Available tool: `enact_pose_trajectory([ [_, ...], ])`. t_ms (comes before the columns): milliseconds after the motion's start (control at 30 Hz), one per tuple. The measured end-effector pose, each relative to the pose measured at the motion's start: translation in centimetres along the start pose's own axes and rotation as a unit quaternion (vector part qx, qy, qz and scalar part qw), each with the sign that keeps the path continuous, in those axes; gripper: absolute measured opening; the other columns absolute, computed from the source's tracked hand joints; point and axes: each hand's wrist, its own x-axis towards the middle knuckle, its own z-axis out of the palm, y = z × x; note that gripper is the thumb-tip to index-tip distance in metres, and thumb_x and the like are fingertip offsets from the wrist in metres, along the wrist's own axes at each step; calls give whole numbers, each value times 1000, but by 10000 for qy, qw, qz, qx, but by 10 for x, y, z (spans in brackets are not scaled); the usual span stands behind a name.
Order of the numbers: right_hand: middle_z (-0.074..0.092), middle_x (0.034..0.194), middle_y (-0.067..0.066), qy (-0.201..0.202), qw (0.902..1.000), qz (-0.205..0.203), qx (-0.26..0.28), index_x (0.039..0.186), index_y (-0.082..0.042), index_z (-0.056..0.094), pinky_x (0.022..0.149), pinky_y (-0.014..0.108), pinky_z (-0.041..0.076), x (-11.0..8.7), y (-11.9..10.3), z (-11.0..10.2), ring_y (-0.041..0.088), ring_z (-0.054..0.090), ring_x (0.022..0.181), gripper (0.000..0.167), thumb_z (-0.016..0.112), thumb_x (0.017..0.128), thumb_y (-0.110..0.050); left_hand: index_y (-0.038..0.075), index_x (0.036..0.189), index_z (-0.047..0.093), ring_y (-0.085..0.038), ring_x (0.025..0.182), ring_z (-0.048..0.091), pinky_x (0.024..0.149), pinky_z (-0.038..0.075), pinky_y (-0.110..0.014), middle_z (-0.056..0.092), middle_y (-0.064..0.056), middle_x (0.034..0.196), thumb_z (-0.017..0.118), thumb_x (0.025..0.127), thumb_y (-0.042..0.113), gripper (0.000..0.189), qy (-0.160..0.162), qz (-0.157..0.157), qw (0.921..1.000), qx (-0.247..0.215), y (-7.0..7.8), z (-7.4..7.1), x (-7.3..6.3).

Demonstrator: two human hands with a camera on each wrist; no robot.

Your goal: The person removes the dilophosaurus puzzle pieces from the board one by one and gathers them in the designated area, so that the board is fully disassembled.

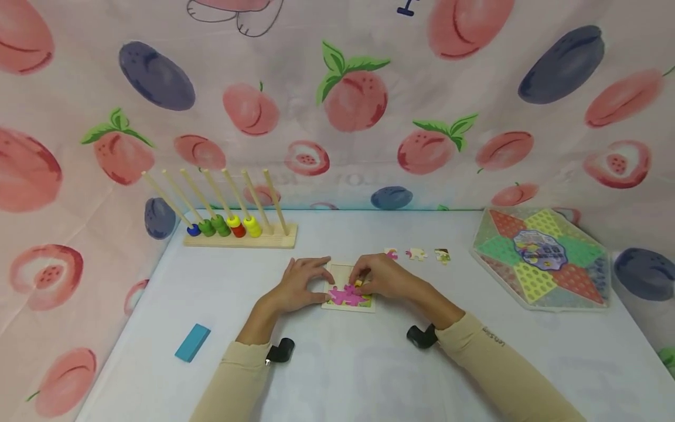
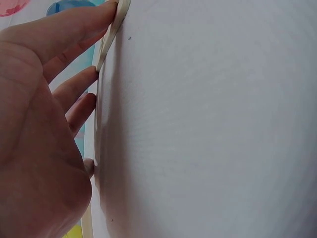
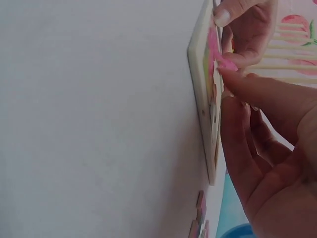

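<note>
Wooden jigsaw tray [image 1: 341, 273] lies mid-table between both hands, partly filled: joined pink pieces [image 1: 345, 296] along the near part, bare wood at the far side. Left hand [image 1: 297, 286] has fingers spread, fairly straight, tips resting along tray's left side, thumb by the pink pieces. Right hand [image 1: 387, 276] has thumb and forefinger bent, pinching a jigsaw piece [image 3: 227, 64] over the tray; its pink part sticks up at thumb tip in right wrist view. Three loose pieces [image 1: 416, 254] in a row on white table [image 1: 348, 369], just beyond right hand. Far left, wooden peg rack [image 1: 239, 242], upright pegs, coloured beads on some. Right, hexagonal Chinese checkers box [image 1: 540, 251]. Near left, blue block [image 1: 192, 343], well apart from left hand
</note>
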Motion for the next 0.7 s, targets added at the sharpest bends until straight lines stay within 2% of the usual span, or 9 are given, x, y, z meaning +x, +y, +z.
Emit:
enact_pose_trajectory([
  [133,71,98,0,12,9993,-72,378,91,-16,76,76,20,56,-1,0,-2,8,63,85,12,85,82,-14,23,106,72,-38,151,30,124,-4,-71,42,-9,164,78,88,25,19,40,-77,10000,49,-1,-1,-3],
  [333,70,94,-1,361,9976,55,595,87,-20,74,68,25,59,-13,-1,-17,12,66,82,18,89,79,-25,22,107,73,-38,151,30,124,-5,-71,42,-8,164,78,88,24,20,56,-19,10000,0,-3,1,-3],
  [467,70,96,3,529,9962,-26,698,88,-17,73,61,29,60,-26,3,-33,15,68,81,18,88,79,-20,22,107,72,-38,151,29,125,-5,-70,41,-8,164,78,88,24,20,16,16,10000,-18,-3,1,-2],
  [700,71,101,6,737,9956,176,544,94,-13,75,60,27,60,-49,13,-59,19,66,86,20,88,80,-20,24,107,71,-36,153,27,125,-7,-68,38,-7,166,78,89,24,20,-24,29,10000,-8,-2,1,0],
])
